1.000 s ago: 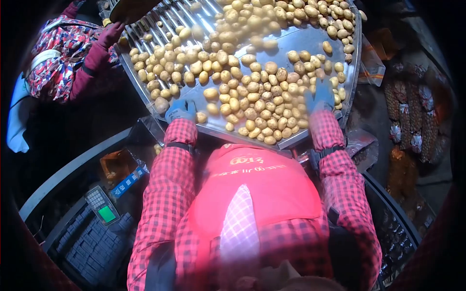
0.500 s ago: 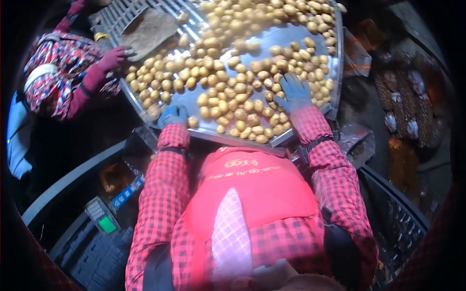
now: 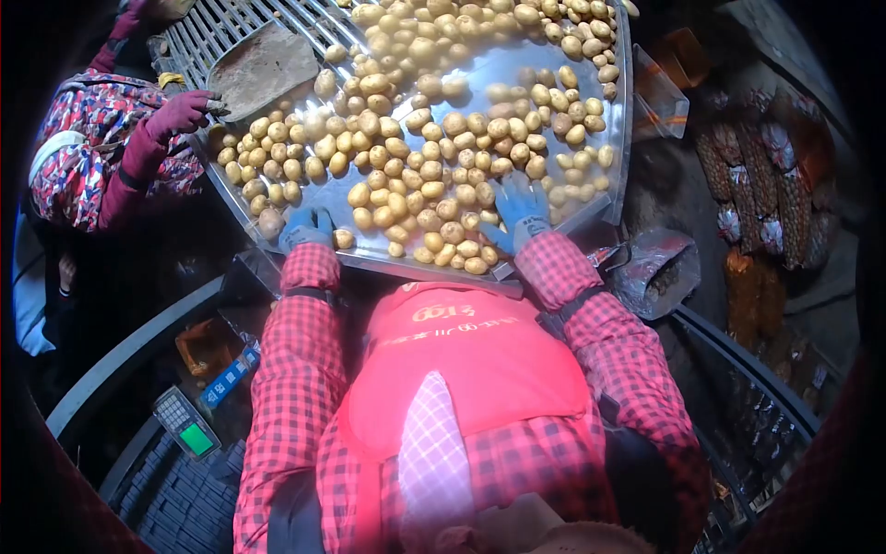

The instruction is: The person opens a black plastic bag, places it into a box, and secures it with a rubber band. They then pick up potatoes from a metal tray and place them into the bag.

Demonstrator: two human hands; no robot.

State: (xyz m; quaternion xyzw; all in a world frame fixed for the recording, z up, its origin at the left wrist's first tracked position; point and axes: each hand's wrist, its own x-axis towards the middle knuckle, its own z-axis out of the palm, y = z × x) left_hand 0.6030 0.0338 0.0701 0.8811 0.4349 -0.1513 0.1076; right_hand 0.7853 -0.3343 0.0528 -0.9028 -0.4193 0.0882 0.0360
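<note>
Many potatoes [image 3: 431, 170] lie over a metal sorting tray [image 3: 355, 263]. My right hand [image 3: 519, 214], in a blue glove, rests at the right edge of the main heap, fingers stretched forward and thumb spread to the left, touching potatoes. My left hand [image 3: 306, 226], gloved in blue too, lies flat on the tray's near left rim with its fingers apart. One potato [image 3: 343, 239] sits just right of it, and a larger brownish potato [image 3: 270, 222] just left. Neither hand is wrapped round a potato.
At the left, a person's maroon-gloved hand [image 3: 191, 111] is at a scoop-like pan [image 3: 263, 72] by a slatted metal grate [image 3: 217, 28]. Filled net bags [image 3: 759, 185] lie right. A metal rail [image 3: 138, 346] curves around me, near a scale with a green display [image 3: 196, 438].
My right hand has moved left and slightly nearer, against the main heap, and a gap has opened between that heap and the potatoes on the right. My left hand stays at the rim.
</note>
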